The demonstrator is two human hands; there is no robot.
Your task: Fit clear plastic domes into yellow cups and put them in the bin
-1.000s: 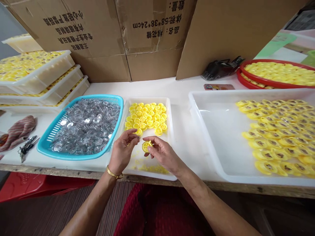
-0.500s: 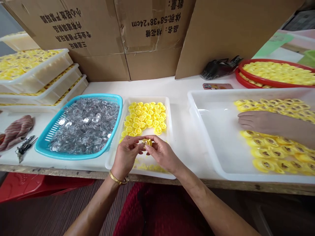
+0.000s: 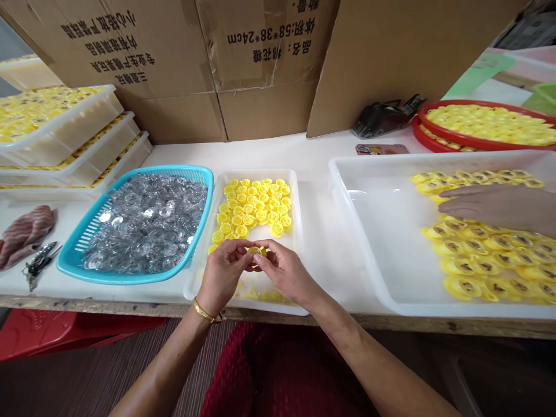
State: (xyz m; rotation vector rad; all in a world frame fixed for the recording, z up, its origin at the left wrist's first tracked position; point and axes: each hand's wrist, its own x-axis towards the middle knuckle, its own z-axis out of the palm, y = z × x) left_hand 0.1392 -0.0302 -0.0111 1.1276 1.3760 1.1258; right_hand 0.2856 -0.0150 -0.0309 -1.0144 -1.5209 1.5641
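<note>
Leftmost: three white trays point(image 3: 65, 130) stacked stepwise, filled with yellow pieces, too many to count. Below them a striped cloth point(image 3: 26, 231) and a bunch of keys point(image 3: 39, 262) on the white table point(image 3: 321, 231). Next, one turquoise basket point(image 3: 73, 255) heaped with clear plastic discs point(image 3: 147, 223), uncountable. Behind, three brown cardboard boxes point(image 3: 260, 63), printing upside down in this view: Chinese characters on the left one, "58*38*24cm" legible on the middle one, nothing readable on the right one.

Centre: one small white tray point(image 3: 299, 243) with a cluster of yellow caps point(image 3: 254, 209), some dozens, plus yellow crumbs at its near edge. Over that tray's near half, left hand point(image 3: 223, 272), gold bangle point(image 3: 201, 310) on the wrist, and right hand point(image 3: 284, 272) brought together, fingertips of both pinched on a single yellow cap point(image 3: 257, 251) held between them, just short of the cluster.

Further right: one pink card point(image 3: 382, 149) with a printed picture, wording too small to read; one crumpled black bag point(image 3: 384, 117). Then one large white bin point(image 3: 369, 231) with rows of yellow assembled pieces point(image 3: 478, 255) along its right part, and another person's hand point(image 3: 499, 205) lying flat on them. Far right: two stacked red round trays point(image 3: 428, 142), the upper loaded with more yellow pieces.
</note>
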